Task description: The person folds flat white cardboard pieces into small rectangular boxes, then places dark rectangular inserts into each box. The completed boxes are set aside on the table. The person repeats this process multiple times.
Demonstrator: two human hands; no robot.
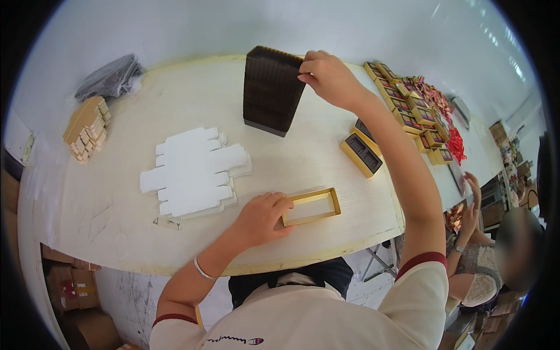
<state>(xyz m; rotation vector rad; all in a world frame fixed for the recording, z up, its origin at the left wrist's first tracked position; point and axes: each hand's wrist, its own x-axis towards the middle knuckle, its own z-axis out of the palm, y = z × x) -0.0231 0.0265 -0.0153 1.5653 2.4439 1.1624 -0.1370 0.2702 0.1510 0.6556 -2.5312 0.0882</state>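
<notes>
My left hand [262, 219] grips the left end of a shallow gold box [315, 220], which lies near the table's front edge. The box has gold walls and a pale inside with nothing in it. Farther off, my right hand [326, 76] pinches the upper right corner of a tall stack of black plastic inserts [271, 90]. Whether its fingers have only the top insert or more cannot be made out. A pile of flat white die-cut box blanks [192, 169] lies to the left of both hands. Beside my right forearm stand gold boxes with black inserts [363, 154].
At the far left, folded cardboard blanks [87, 128] sit by a dark plastic-wrapped bundle [111, 77]. Many filled gold boxes [402, 105] and red wrapped pieces [431, 93] cover the far right. A co-worker's hands [470, 204] show at right. Cartons [76, 289] stand below the table.
</notes>
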